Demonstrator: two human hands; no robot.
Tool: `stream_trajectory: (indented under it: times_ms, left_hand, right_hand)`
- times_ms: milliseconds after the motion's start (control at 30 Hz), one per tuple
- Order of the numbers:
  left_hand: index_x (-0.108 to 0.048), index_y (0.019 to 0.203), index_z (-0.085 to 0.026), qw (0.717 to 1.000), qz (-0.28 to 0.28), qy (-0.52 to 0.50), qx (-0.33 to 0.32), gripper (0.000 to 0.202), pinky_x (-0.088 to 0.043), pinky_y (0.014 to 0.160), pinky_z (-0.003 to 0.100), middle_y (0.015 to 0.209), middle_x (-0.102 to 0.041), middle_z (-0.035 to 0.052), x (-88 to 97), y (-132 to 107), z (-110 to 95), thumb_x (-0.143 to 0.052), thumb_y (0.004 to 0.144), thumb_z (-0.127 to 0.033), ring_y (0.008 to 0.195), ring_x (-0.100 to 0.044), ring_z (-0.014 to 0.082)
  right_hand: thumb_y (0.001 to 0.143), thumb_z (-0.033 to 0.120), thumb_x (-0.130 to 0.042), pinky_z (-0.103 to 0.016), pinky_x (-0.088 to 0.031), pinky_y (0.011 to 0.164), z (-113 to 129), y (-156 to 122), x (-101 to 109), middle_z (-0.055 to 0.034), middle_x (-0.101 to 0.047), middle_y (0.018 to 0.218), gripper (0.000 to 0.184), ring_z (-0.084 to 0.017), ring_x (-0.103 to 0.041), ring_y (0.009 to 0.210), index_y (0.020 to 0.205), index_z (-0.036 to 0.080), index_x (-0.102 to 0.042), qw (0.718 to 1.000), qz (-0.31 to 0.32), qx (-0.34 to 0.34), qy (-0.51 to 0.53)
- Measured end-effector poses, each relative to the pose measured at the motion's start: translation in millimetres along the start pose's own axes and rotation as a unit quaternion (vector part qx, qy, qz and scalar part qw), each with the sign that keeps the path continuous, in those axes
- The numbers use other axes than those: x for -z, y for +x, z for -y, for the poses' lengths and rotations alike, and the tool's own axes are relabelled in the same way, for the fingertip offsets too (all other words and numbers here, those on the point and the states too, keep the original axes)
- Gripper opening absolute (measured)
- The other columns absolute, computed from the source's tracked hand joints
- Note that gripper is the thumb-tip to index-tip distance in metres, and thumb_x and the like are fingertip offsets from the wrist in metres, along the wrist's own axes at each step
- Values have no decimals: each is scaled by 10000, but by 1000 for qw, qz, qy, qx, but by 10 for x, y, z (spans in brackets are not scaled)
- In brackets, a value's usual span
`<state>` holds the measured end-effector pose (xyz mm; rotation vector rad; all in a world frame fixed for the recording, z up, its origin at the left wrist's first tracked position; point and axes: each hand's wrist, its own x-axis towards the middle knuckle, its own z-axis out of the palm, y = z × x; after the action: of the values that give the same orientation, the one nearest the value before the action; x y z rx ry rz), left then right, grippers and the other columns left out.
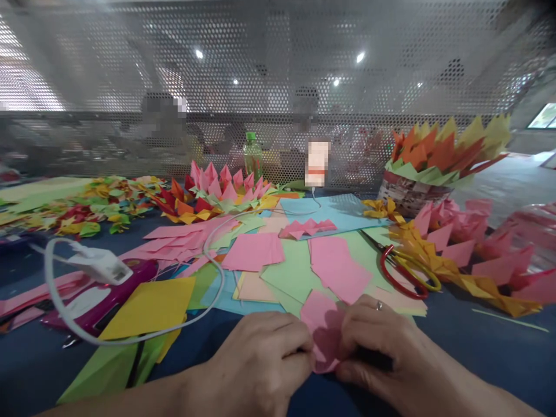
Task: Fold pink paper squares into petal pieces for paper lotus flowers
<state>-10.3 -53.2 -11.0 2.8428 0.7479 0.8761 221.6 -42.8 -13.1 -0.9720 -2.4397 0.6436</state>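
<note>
Between my two hands is a piece of pink paper [324, 327], its near edge curled or folded. My left hand [260, 353] pinches its left side with bent fingers. On its other side, my right hand [377, 341], with a ring on one finger, grips the paper between thumb and fingers. Just beyond lie loose pink sheets [341, 266] and a stack of pink squares [254, 252]. A strip of folded pink points [307, 228] rests farther back on blue paper [324, 208]. Scissors with red and yellow handles [406, 269] lie to the right.
A white cable [221, 278] loops across the left side to a white charger [102, 263] on a purple device [108, 295]. Folded paper flowers [221, 185] and a green-capped bottle [252, 153] stand behind. Right are a paper-filled pot [408, 191] and pink-and-yellow folded chains [460, 255].
</note>
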Motion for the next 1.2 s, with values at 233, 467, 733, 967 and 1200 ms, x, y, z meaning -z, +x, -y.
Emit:
stream_trajectory:
  times_ms: [233, 467, 733, 967, 1200]
  left_hand:
    - [-666, 803, -139, 1000, 1, -14, 17, 403, -475, 630, 261, 783, -655, 44, 2, -32, -20, -305, 981, -122, 703, -600, 154]
    - [-665, 800, -132, 999, 18, -13, 33, 421, -482, 642, 276, 789, -648, 58, 38, -24, -61, -292, 994, -143, 714, -589, 166]
    - [-634, 747, -136, 999, 35, 15, 23, 379, -473, 597, 263, 760, -619, 60, 18, -32, -36, -313, 944, -97, 683, -574, 164]
    - [-654, 874, -143, 997, -9, 76, 25, 352, -527, 692, 255, 727, -621, 50, 31, -70, -88, -312, 957, -127, 715, -614, 161]
    - [-637, 856, -162, 997, 24, 64, 39, 346, -475, 614, 210, 747, -618, 28, 64, 19, -113, -312, 970, -131, 694, -582, 137]
  right_hand:
    - [881, 139, -576, -290, -354, 669, 77, 41, -43, 19, -591, 761, 164, -148, -518, 741, 743, 201, -514, 996, -18, -76, -53]
    - [853, 98, -556, -285, -313, 623, 61, 44, -98, 22, -574, 707, 180, -153, -497, 686, 719, 204, -497, 993, -23, -81, -81]
    - [830, 96, -583, -275, -294, 596, 63, 63, -129, 26, -559, 687, 195, -152, -493, 655, 710, 206, -476, 991, -31, -83, -104]
    - [861, 123, -577, -284, -287, 601, 55, 60, -125, 17, -563, 705, 189, -157, -482, 653, 724, 204, -476, 991, -27, -77, -107]
    - [866, 133, -584, -293, -292, 620, 48, 33, -135, 15, -574, 734, 168, -174, -489, 690, 750, 213, -493, 991, -26, -79, -103]
